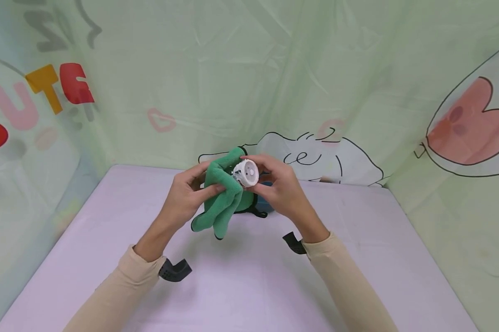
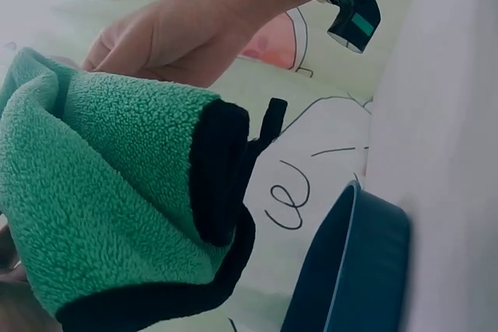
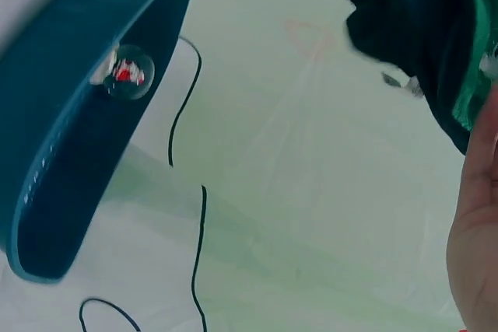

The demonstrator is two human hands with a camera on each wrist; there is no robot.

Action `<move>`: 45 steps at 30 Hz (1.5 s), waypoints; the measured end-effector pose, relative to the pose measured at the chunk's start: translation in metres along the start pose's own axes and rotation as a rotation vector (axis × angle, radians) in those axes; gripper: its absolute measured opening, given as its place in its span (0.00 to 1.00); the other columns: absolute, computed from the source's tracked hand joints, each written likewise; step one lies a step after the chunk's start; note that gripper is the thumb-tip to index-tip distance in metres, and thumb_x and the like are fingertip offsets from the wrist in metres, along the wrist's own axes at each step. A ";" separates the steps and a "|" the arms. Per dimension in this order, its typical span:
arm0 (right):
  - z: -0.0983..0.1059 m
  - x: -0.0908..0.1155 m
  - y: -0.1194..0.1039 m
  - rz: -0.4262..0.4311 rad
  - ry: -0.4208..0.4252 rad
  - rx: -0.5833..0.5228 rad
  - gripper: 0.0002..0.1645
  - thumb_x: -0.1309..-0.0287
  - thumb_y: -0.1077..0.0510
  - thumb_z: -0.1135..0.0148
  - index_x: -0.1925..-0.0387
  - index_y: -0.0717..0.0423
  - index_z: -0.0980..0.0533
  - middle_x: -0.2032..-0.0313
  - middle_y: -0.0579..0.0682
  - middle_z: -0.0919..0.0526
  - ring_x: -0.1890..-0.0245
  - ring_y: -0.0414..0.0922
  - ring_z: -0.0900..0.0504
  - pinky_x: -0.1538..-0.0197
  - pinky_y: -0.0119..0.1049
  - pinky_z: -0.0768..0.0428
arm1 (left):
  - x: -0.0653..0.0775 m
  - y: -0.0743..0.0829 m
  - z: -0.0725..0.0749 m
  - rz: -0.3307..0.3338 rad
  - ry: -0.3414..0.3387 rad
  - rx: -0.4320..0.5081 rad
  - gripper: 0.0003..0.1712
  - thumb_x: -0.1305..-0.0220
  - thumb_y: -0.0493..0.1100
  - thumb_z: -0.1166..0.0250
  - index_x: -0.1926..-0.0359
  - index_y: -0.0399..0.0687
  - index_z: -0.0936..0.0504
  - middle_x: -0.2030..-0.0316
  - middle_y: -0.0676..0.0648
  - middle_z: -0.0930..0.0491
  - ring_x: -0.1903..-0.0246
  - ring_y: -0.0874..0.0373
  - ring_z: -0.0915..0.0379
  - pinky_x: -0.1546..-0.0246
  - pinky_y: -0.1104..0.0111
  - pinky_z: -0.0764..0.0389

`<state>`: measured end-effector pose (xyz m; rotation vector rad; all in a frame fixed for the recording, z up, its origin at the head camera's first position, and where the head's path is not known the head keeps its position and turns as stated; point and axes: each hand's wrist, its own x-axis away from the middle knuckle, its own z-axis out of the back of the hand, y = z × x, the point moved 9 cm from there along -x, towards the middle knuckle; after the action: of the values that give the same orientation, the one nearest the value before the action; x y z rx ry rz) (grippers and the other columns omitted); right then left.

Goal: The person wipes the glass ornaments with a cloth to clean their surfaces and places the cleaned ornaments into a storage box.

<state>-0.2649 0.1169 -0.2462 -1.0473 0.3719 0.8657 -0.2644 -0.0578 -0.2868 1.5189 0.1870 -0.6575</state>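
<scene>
Both hands are raised over the table's middle. A green fleecy towel with black edging (image 1: 218,177) drapes from my left hand (image 1: 183,198), which grips it with the thumb in front. Against the towel is a white snow globe (image 1: 248,173), its round base turned toward the head camera and its dome hidden by the cloth. My right hand (image 1: 280,184) pinches that base between thumb and fingers. In the left wrist view the towel (image 2: 117,184) hangs folded and covers most of the grip.
Behind the hands stands a blue bin (image 1: 267,198), partly hidden in the head view. Inside it, the right wrist view shows another small snow globe (image 3: 130,74) with a red and white figure. A lilac cloth (image 1: 349,276) covers the table, and printed curtains (image 1: 232,69) surround it.
</scene>
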 end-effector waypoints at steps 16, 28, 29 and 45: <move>-0.003 0.000 0.008 -0.094 -0.023 -0.125 0.20 0.44 0.67 0.32 0.49 0.58 0.20 0.51 0.49 0.20 0.49 0.46 0.22 0.46 0.41 0.18 | -0.002 -0.001 -0.001 -0.018 0.019 -0.035 0.27 0.37 0.31 0.29 0.37 0.43 0.21 0.49 0.44 0.15 0.52 0.54 0.18 0.55 0.65 0.15; -0.007 0.000 0.002 -0.094 -0.029 -0.008 0.17 0.46 0.67 0.33 0.54 0.55 0.25 0.62 0.47 0.20 0.70 0.44 0.21 0.69 0.35 0.17 | -0.002 0.008 0.012 -0.062 0.083 0.067 0.25 0.38 0.28 0.30 0.39 0.38 0.20 0.50 0.48 0.15 0.55 0.53 0.17 0.60 0.67 0.14; -0.008 -0.001 0.002 -0.083 -0.031 0.004 0.17 0.46 0.67 0.33 0.55 0.56 0.25 0.63 0.48 0.21 0.72 0.45 0.22 0.71 0.34 0.19 | -0.002 0.009 0.012 -0.070 0.085 0.066 0.25 0.38 0.28 0.30 0.39 0.37 0.20 0.50 0.48 0.15 0.55 0.54 0.17 0.60 0.67 0.14; -0.006 -0.001 -0.008 -0.010 -0.029 0.107 0.21 0.49 0.66 0.26 0.51 0.60 0.19 0.60 0.50 0.15 0.73 0.45 0.21 0.73 0.32 0.20 | 0.001 0.008 0.006 -0.058 0.020 -0.067 0.28 0.38 0.30 0.29 0.37 0.41 0.21 0.52 0.50 0.16 0.53 0.55 0.19 0.56 0.66 0.14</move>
<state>-0.2586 0.1098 -0.2434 -0.9362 0.3837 0.8428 -0.2616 -0.0644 -0.2798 1.4605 0.2663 -0.6759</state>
